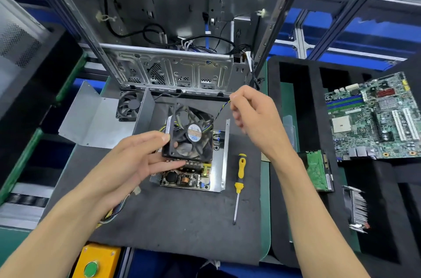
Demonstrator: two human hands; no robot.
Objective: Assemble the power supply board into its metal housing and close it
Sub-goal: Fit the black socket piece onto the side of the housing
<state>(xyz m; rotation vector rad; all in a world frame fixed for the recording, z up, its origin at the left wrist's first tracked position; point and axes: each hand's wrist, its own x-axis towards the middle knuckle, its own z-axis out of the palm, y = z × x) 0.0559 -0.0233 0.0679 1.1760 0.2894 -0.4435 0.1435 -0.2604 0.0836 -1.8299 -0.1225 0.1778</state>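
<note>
Two hands on the cooling fan — power supply board already seated in its housing beneath.

My left hand [145,159] grips the black fan [190,134] by its frame, thumb on one edge and fingers [173,165] curled under it, tilted above the power supply board [186,178]; my right hand [250,116] pinches the fan's thin lead [222,109] between thumb and forefinger, pulling it up and away; the board lies in the open metal housing [222,159] on the dark mat of the worktop [173,227], the loose cover [95,118] well apart to the left and the screwdriver [239,183] just beside the housing's right wall. Risks as I judge them — the lead could snag on the blades or get trapped under the frame; tugging too hard might strain its wires; the tilted fan could slip onto the board's components.
</note>
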